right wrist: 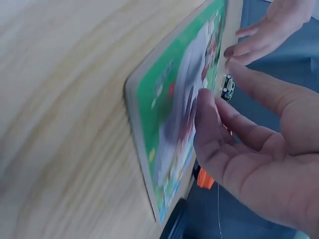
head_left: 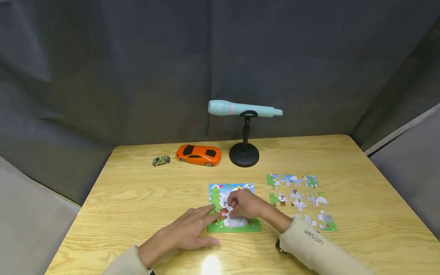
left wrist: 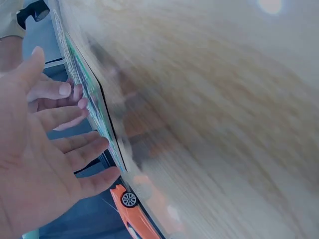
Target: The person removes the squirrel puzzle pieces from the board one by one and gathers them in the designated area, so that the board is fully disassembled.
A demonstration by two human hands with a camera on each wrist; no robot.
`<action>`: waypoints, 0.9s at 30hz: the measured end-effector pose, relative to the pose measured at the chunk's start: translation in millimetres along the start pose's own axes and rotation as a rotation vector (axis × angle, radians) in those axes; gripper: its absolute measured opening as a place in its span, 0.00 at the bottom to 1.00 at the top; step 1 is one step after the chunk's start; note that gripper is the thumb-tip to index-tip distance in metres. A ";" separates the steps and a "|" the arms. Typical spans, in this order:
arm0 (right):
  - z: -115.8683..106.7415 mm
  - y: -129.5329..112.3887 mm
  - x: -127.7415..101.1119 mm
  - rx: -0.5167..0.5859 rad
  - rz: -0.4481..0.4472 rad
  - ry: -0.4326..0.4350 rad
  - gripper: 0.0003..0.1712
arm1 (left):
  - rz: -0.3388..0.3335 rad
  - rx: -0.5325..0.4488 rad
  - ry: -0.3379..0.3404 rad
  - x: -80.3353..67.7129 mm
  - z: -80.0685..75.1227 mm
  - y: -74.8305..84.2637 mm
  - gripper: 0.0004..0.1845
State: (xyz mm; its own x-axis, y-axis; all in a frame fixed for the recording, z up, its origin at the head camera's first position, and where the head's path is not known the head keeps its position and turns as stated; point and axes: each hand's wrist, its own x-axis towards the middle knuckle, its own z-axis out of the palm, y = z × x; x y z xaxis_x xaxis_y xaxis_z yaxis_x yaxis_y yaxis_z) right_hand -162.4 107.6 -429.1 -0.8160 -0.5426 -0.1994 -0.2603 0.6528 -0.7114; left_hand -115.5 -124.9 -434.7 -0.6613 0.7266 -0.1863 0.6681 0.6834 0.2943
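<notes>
A puzzle board (head_left: 217, 228) with a green border and a picture of a pale grey cartoon animal lies flat on the table. My left hand (head_left: 189, 230), fingers spread and slightly bent, is at the board's left side, its fingertips over or on the edge. Above the board's middle is my right hand (head_left: 248, 205), with bent fingers near the picture. In the right wrist view, the right thumb (right wrist: 259, 85) stands apart from the index fingertip, and nothing shows between them. Whether the fingertips touch the board cannot be told. Loose jigsaw pieces (head_left: 297, 196) lie in three rows to the right.
Behind the board stand a small green toy car (head_left: 161, 160), an orange toy car (head_left: 203, 154) and a light blue microphone (head_left: 240, 109) on a black stand (head_left: 244, 156). A dark curtain (head_left: 165, 76) hangs behind the wooden table (head_left: 137, 194). The right sleeve partly covers the nearest pieces.
</notes>
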 end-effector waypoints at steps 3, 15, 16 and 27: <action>4.2 -2.2 2.8 0.030 0.033 -0.003 0.15 | -0.021 0.029 -0.013 -2.6 -1.6 -1.5 0.42; 12.7 -14.8 4.9 0.074 0.080 -0.041 0.14 | -0.086 0.235 -0.005 2.5 2.8 -3.8 0.35; 13.3 -15.3 4.7 0.075 0.078 -0.044 0.13 | -0.085 0.248 -0.003 3.0 3.4 -4.1 0.34; 19.1 -19.8 5.9 0.052 0.163 0.044 0.23 | -0.080 0.307 0.071 9.0 6.9 -5.0 0.34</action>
State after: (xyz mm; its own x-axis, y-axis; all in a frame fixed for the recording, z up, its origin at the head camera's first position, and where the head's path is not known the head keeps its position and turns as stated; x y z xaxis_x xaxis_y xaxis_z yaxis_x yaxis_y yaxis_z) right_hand -152.2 81.3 -429.1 -0.8672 -0.4074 -0.2863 -0.0964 0.7016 -0.7061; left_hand -122.5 -121.2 -444.3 -0.7311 0.6701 -0.1284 0.6772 0.7356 -0.0170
